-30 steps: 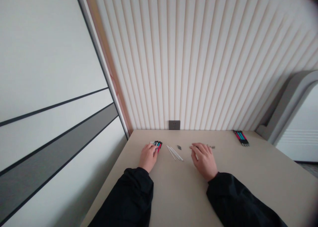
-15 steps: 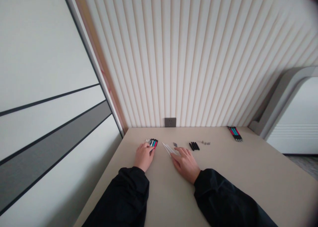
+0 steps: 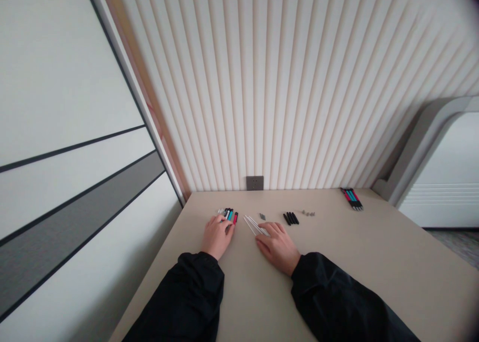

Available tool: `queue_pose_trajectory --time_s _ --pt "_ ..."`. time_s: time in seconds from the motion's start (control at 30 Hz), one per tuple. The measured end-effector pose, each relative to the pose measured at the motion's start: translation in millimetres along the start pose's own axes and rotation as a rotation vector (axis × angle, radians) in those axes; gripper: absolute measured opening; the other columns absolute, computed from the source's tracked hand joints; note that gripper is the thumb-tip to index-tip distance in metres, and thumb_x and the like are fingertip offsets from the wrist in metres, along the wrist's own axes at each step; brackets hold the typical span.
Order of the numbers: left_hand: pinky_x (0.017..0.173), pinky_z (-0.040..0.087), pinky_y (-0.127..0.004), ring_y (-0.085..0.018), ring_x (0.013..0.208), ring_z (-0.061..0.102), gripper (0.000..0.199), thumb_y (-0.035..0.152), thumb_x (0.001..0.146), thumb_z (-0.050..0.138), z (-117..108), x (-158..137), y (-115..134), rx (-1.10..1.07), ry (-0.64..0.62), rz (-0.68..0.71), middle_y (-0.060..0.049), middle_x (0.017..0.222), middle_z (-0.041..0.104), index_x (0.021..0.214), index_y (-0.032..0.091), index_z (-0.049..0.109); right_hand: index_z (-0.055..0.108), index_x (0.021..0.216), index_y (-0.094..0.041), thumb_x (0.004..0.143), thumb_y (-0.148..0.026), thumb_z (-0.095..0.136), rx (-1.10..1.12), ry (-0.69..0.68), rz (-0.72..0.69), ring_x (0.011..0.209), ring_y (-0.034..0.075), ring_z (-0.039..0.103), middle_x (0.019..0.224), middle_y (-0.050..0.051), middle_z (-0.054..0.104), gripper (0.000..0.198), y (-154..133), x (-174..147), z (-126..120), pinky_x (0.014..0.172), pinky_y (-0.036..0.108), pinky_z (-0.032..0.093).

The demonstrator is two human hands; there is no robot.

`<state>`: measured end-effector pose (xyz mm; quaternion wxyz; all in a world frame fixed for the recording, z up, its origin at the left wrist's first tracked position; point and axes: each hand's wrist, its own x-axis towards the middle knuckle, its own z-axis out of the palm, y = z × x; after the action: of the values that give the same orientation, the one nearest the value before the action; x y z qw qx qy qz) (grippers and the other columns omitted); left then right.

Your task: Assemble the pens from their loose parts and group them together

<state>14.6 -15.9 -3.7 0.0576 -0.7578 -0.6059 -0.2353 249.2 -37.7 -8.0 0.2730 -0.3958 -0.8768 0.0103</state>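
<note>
My left hand [image 3: 216, 235] rests on the table with curled fingers around the near ends of a row of pen barrels [image 3: 231, 215] in black, white, blue and red. The red one is at the right end of the row. To the right, my right hand [image 3: 279, 245] has bent fingers and thumb on the near ends of several thin white pen refills [image 3: 251, 224]. These fan out toward the left, and their near ends are hidden under the fingers.
Small grey parts [image 3: 262, 216] lie beyond the refills. Several black pen grips [image 3: 291, 218] and small metallic pieces [image 3: 308, 213] are farther right. Several pens [image 3: 352, 199] lie together near the back right edge. A wall socket [image 3: 255, 183] sits behind the table [image 3: 254, 292].
The left thumb has drawn back slightly from the red barrel, which now shows more fully. My right hand stays on the refills. The view has shifted slightly.
</note>
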Motion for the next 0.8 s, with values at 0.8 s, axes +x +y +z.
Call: queue_pose_trajectory --time_s 0.8 --pt "0.082 0.041 -0.035 -0.023 0.094 0.057 0.015 0.033 0.085 0.059 -3.7 -0.2 6.4 0.007 -0.06 -0.035 -0.005 0.093 0.062 0.087 0.025 0.072 0.066 0.086 -0.022 0.09 -0.024 0.056 0.004 0.036 -0.029 0.105 0.021 0.052 0.108 0.005 0.062 0.011 4.0 0.0 4.3 0.094 0.039 0.037"
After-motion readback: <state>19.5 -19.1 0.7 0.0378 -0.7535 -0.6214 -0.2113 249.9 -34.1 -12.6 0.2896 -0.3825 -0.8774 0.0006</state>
